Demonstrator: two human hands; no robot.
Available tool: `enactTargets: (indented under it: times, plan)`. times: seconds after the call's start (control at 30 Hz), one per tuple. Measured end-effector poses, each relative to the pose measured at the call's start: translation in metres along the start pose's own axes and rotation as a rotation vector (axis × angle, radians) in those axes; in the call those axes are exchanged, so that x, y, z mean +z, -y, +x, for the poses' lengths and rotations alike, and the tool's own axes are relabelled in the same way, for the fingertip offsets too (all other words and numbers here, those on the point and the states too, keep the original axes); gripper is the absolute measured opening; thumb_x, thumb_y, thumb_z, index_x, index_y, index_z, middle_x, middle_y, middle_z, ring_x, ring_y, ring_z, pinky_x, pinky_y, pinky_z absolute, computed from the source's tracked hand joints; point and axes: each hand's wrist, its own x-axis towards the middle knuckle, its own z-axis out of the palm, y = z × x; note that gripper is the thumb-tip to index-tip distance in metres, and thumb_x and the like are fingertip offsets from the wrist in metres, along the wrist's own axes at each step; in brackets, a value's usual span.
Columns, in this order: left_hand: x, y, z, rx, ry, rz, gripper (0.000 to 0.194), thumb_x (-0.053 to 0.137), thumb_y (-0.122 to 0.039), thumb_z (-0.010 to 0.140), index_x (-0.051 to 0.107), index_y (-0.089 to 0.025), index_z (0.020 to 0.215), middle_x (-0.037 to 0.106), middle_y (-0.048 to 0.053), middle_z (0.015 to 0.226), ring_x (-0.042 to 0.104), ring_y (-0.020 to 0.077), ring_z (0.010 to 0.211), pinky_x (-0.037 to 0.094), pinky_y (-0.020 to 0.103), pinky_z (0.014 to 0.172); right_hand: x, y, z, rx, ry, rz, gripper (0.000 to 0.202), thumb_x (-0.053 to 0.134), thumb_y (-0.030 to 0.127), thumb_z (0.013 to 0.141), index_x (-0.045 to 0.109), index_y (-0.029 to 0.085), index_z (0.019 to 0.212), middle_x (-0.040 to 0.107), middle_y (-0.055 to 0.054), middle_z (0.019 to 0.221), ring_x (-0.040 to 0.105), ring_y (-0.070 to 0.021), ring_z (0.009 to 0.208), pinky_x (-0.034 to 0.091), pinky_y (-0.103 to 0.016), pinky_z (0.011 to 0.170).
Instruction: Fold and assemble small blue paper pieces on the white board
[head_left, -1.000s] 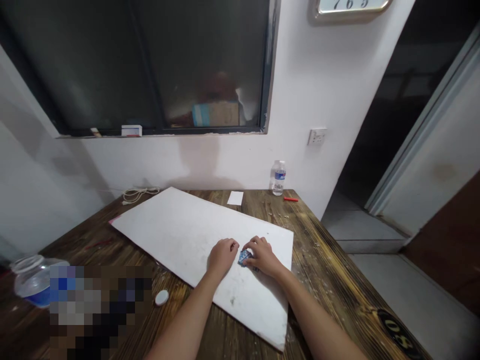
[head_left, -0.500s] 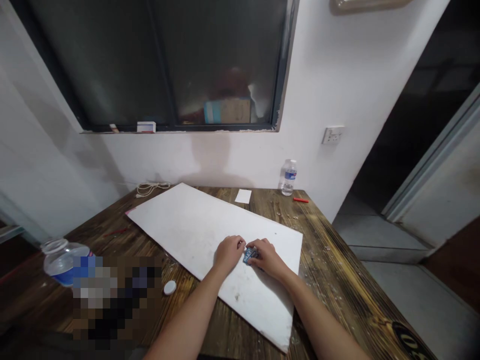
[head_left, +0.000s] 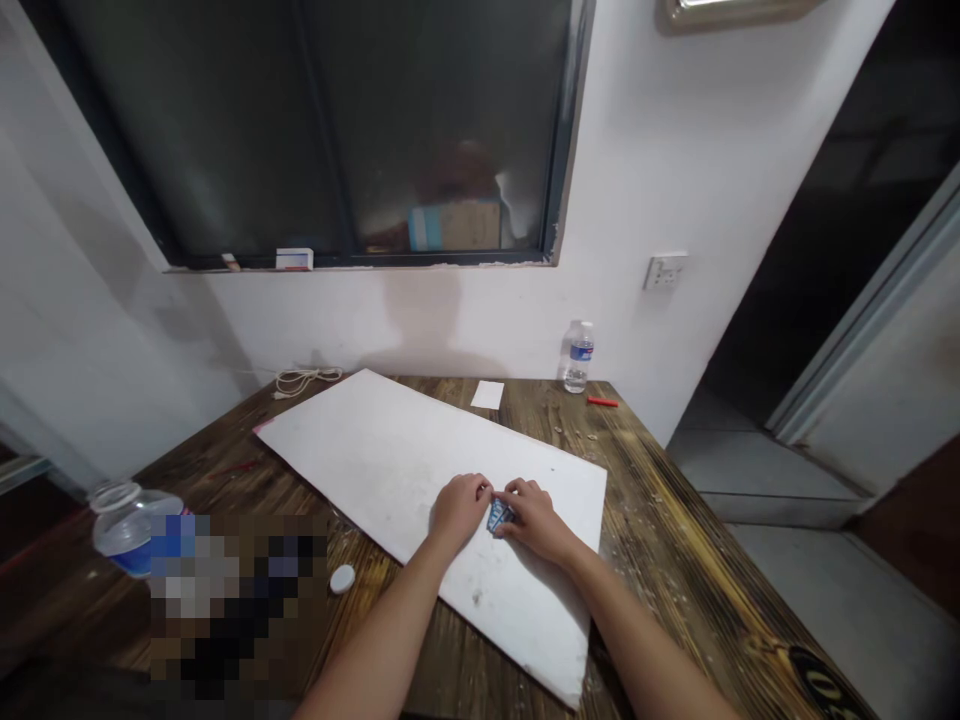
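A small, flat blue piece with a white pattern (head_left: pixel 499 515) lies over the white board (head_left: pixel 390 450), between my hands; its exact kind is too small to make out. My right hand (head_left: pixel 531 515) grips it along its right side, thumb below and index finger above. Close by on the left, my left hand (head_left: pixel 461 510) has its fingers curled together in a pinch at the piece's upper left corner. Its fingertips meet the tip of my right index finger there, and what they pinch is hidden.
The board rests on a dark wooden table (head_left: pixel 660 560). On the left stand a large clear bottle (head_left: pixel 127 535) and a white cap (head_left: pixel 342 579). Toward the wall are a white cable (head_left: pixel 300 380), a white paper (head_left: pixel 488 395), a small water bottle (head_left: pixel 579 360) and a red stick (head_left: pixel 603 402).
My right index finger has moved left and now reaches my left fingertips. More of the blue piece's face shows. The whole view has shifted slightly.
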Motion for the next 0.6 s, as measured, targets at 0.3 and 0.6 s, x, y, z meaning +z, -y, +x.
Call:
enactTargets:
  times: [0.3,0.6]
  plan:
    - [-0.0016,-0.0037,0.0016,-0.031,0.014,-0.010,0.023,0.048,-0.026,0.090,0.070,-0.025,0.087,0.072,0.002,0.091,0.061,0.0160,0.085,0.037,0.027,0.069,-0.0011,0.0008,-0.0024,0.013,-0.011,-0.010,0.051,0.076,0.038,0.076,0.061,0.029,0.124,0.055,-0.007,0.121,0.047,-0.0259,0.110,0.036,-0.038,0.093]
    - [-0.0018,-0.0044,0.0017,-0.017,0.023,-0.022,0.024,0.047,-0.025,0.090,0.070,-0.023,0.086,0.072,0.003,0.094,0.062,0.0172,0.089,0.038,0.027,0.073,-0.0041,0.0022,-0.0030,0.013,-0.027,0.018,0.043,0.078,0.034,0.074,0.061,0.024,0.112,0.059,-0.006,0.116,0.048,-0.0250,0.107,0.035,-0.036,0.088]
